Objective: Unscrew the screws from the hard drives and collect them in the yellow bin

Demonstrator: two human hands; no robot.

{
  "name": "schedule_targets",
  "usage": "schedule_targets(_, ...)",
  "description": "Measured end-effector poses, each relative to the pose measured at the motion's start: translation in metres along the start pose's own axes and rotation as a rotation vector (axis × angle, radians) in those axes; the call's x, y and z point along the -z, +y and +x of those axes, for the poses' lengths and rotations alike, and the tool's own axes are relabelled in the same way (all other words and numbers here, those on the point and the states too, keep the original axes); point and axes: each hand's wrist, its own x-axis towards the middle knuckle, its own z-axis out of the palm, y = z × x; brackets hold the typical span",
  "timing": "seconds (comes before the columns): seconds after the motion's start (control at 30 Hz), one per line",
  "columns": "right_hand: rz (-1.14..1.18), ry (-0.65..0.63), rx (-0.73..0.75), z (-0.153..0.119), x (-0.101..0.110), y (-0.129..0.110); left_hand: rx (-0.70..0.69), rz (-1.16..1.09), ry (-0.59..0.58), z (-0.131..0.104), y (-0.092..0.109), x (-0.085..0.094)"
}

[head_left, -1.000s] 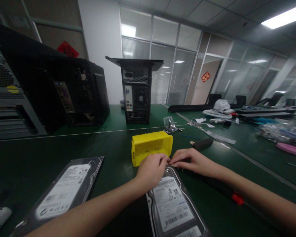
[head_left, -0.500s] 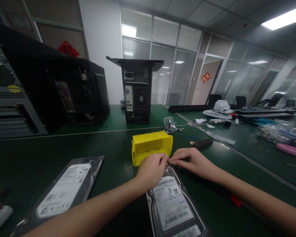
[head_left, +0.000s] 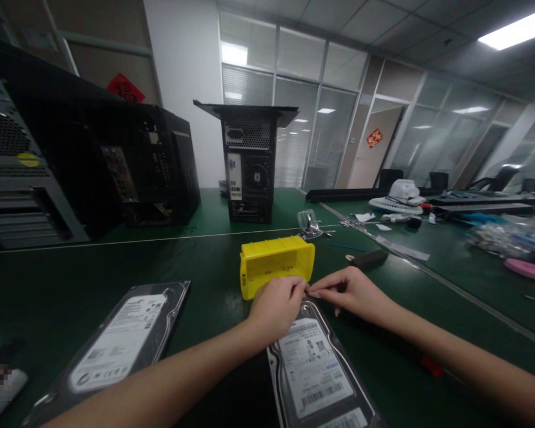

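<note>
Both hands meet at the far end of a hard drive (head_left: 316, 368) that lies label up on the green table. My left hand (head_left: 279, 306) is closed, its fingertips pinched together just above that end. From the right, my right hand (head_left: 350, 291) also pinches, its thumb and index fingertips touching the left fingertips. Whatever they hold is too small to make out. Right behind my left hand a yellow plastic bin (head_left: 276, 246) lies on its side, its opening towards me, with a few small dark bits inside. A second hard drive (head_left: 120, 336) rests label up at the left.
A black computer tower (head_left: 252, 172) stands at the back, with more computer cases (head_left: 151, 160) at the left. Behind the right hand lie a dark block (head_left: 370, 260) and a clear plastic piece (head_left: 309, 224). Plastic bags (head_left: 499, 238) and a pink ring (head_left: 528, 269) are at the right.
The view has shifted very slightly. Both hands keep their pinch at the same end of the hard drive, with only tiny finger movement.
</note>
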Motion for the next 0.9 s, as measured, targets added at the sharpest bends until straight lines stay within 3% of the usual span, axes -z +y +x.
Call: schedule_targets(0.9,0.076,-0.004,-0.090,-0.0003,-0.0031,-0.0039,0.017,0.032,0.005,-0.0032,0.0030,0.0029)
